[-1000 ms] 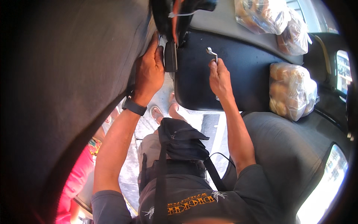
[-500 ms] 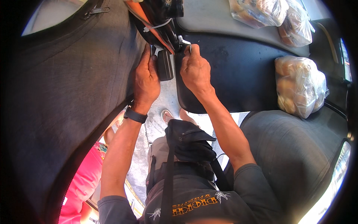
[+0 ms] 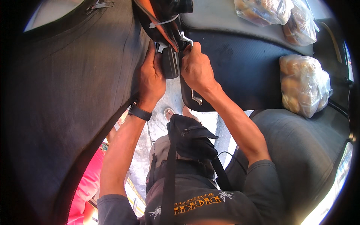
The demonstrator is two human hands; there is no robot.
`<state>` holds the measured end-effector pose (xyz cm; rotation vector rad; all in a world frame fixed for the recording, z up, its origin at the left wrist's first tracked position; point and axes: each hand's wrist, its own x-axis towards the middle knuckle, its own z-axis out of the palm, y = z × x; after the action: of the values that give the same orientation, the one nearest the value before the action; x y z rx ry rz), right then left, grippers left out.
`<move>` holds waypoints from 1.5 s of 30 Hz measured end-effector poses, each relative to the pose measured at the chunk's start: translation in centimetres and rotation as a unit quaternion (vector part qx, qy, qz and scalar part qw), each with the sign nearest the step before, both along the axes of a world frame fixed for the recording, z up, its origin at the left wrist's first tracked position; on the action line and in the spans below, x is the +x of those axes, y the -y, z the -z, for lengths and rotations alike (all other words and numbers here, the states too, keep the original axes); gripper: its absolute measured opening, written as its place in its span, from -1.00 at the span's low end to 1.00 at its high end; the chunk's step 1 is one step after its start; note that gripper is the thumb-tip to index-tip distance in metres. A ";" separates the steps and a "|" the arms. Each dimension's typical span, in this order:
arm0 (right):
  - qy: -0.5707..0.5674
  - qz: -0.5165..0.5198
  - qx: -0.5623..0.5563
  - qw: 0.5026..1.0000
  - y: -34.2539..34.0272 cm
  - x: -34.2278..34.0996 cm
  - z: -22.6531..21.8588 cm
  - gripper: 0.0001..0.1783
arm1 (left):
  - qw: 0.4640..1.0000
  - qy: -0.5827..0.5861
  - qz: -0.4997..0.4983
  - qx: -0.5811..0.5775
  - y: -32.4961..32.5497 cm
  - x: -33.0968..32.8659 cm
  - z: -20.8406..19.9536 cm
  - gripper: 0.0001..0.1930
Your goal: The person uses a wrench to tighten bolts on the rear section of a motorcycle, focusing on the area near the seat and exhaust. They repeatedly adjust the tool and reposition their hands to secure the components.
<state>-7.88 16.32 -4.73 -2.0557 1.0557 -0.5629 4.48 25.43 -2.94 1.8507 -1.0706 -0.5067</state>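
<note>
In my right hand (image 3: pixel 198 69) is a silver offset wrench (image 3: pixel 196 98), gripped around its middle. One cranked end rises above the fist and the other sticks out below it. The upper end touches or sits close to a black part with an orange strip (image 3: pixel 152 18). Left of it, my left hand (image 3: pixel 152 78) points upward, its fingers drawn together beside a black rectangular block (image 3: pixel 170 63). Something pale shows near those fingertips, but what they hold is mostly hidden. A white cable tie (image 3: pixel 164 21) wraps the part above.
A dark fabric cover (image 3: pixel 75 75) hangs close on the left, with a zipper. Right of my hands lies a black panel (image 3: pixel 240 71). Clear plastic bags of round brownish items (image 3: pixel 303 86) rest at the right and far right. Another person's red clothing (image 3: pixel 88 183) shows lower left.
The wrench has turned so that both its ends now show past my right fist. My left hand stays beside the block; the view has shifted slightly.
</note>
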 end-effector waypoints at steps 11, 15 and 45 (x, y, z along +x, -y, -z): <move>0.002 -0.003 0.069 0.998 0.2 -0.1 -1.3 -0.79 | 0.999 0.004 -0.004 -0.035 -0.2 0.1 3.1 -0.40; -0.006 0.004 0.087 0.996 0.1 -0.2 -1.3 -0.78 | 0.993 0.056 -0.001 -0.102 0.2 0.0 5.6 -0.40; -0.062 -0.004 0.115 0.991 0.2 0.0 -2.5 -0.66 | 0.996 -0.053 0.049 0.058 -0.8 2.5 -1.8 -0.52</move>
<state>-7.85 16.16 -2.21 -1.9087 1.1291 -0.2959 7.02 26.22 -1.17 1.8550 -1.0846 -0.7306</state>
